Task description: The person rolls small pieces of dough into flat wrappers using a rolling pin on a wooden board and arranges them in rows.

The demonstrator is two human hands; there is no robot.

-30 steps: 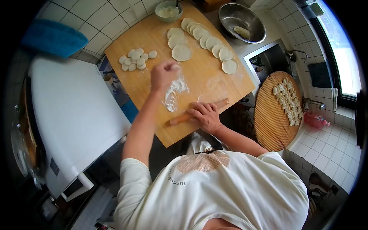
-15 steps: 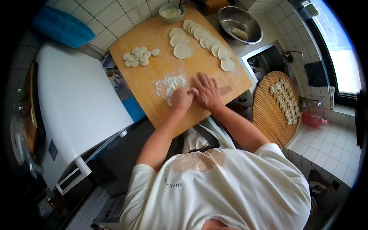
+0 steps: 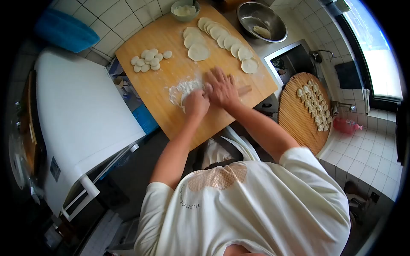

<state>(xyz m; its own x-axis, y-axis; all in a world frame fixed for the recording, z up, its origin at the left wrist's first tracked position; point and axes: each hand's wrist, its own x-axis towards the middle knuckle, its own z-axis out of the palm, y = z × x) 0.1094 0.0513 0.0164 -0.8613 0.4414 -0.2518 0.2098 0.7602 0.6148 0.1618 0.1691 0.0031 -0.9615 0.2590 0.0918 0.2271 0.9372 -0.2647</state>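
My left hand (image 3: 197, 103) is closed at the edge of a dough wrapper (image 3: 183, 102), mostly hidden under the fingers. Under my right hand (image 3: 222, 90) lies a rolling pin (image 3: 244, 90), its end sticking out on the right. That hand rests palm down on the pin with its fingers stretched and spread, slightly blurred. Loose flour (image 3: 188, 86) is scattered beside my left hand on the wooden board (image 3: 158, 98). Small flattened dough pieces (image 3: 147, 60) form a cluster at the board's left. Rolled wrappers (image 3: 199, 52) overlap in two rows toward the back.
A bowl (image 3: 185, 16) with white contents stands at the board's far edge. Behind it to the right, a metal basin (image 3: 279, 25) holds a piece of dough. Filled dumplings (image 3: 315, 104) sit on a round slatted tray (image 3: 294, 123) near the sink (image 3: 301, 59). A white appliance (image 3: 85, 106) borders the left.
Both hands have shifted slightly up and left in the view, as has the whole scene. More of the rolling pin's end shows beside my right hand.
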